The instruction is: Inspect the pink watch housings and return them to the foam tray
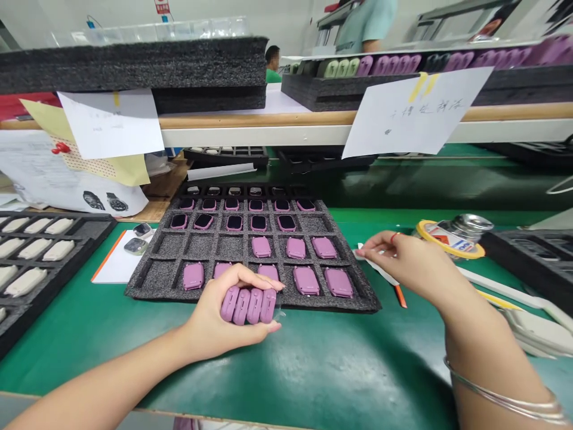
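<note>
Left hand [215, 313]: fingers curled round four purple watch cases [242, 307]; best kept evenly squeezed. Right hand [409, 266]: fingers nearly together at white strip [385, 275]; hold unclear.

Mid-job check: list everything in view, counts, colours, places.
Bench: one, green, foreground.
Tray: one, black, bench centre.
Tray cases: nineteen, purple, in tray.
Held cases: four, purple, front centre.
Strip: one, white, right of tray.
Ring: one, yellow, right.
Loose watches: two, greyish, left paper.
Pale cases: several, off-white, far left.
Shelf: one, white-and-brown, above.
Signs: two, white, shelf front.
Shelf cases: many, mostly purple, upper right.
People: at least two, green, aqua clothing, background.
Left hand: one, around held cases.
Right hand: one, at strip.
</note>
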A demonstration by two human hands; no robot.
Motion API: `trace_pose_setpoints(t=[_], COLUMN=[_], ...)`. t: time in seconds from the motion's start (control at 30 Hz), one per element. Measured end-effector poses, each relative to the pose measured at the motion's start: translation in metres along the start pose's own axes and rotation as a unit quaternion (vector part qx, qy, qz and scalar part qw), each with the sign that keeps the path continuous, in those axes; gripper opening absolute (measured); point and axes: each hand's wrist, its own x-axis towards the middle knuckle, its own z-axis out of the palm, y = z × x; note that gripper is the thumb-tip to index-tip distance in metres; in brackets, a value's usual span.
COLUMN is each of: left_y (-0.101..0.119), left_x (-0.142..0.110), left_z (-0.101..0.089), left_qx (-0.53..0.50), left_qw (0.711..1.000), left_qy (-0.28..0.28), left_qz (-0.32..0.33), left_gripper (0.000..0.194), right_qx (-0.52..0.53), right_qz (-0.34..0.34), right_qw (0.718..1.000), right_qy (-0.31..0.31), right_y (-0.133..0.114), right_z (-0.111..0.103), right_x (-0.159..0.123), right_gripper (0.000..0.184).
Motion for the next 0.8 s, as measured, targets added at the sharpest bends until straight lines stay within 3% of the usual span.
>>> trace_pose_setpoints(t=[0.07, 0.17, 0.27, 0.33, 0.37, 0.47, 0.53, 0.6, 0.7, 0.8], left_y=[0.000, 0.000, 0.002, 0.005, 0.007, 0.012, 0.014, 0.015, 0.012, 0.008], left_x=[0.000, 0.000, 0.000, 0.000, 0.000, -0.001, -0.001, -0.002, -0.002, -0.001], left_z=[0.000, 0.000, 0.001, 0.002, 0.003, 0.005, 0.006, 0.006, 0.004, -0.001], left_qx=[0.002, 0.001, 0.005, 0.015, 0.021, 0.053, 0.083, 0.109, 0.131, 0.169], left_qw=[1.000, 1.000, 1.000, 0.999, 0.999, 0.997, 0.994, 0.991, 0.986, 0.973], left_qy=[0.000, 0.005, 0.005, 0.005, 0.005, 0.012, 0.026, 0.038, 0.038, 0.016], left_qz=[0.010, 0.015, 0.019, 0.029, 0.038, 0.061, 0.063, 0.067, 0.098, 0.156], left_gripper=[0.044, 0.045, 0.046, 0.047, 0.047, 0.046, 0.045, 0.045, 0.043, 0.039], right_qx=[0.014, 0.044, 0.103, 0.182, 0.235, 0.485, 0.559, 0.574, 0.580, 0.565], right_qz=[-0.001, 0.006, 0.001, -0.021, -0.037, -0.056, -0.039, -0.017, -0.012, -0.029], right_qw=[1.000, 0.999, 0.993, 0.983, 0.971, 0.858, 0.779, 0.734, 0.721, 0.751], right_qy=[-0.022, 0.015, 0.053, 0.032, 0.004, -0.161, -0.280, -0.362, -0.379, -0.341], right_y=[0.008, 0.000, -0.028, -0.055, -0.070, -0.108, -0.125, -0.137, -0.148, -0.157], right_z=[-0.002, -0.001, 0.009, 0.020, 0.026, 0.042, 0.047, 0.049, 0.051, 0.051], right_x=[0.001, 0.000, -0.007, -0.018, -0.025, -0.047, -0.059, -0.066, -0.069, -0.070], right_gripper=[0.026, 0.031, 0.040, 0.051, 0.057, 0.064, 0.070, 0.078, 0.092, 0.096])
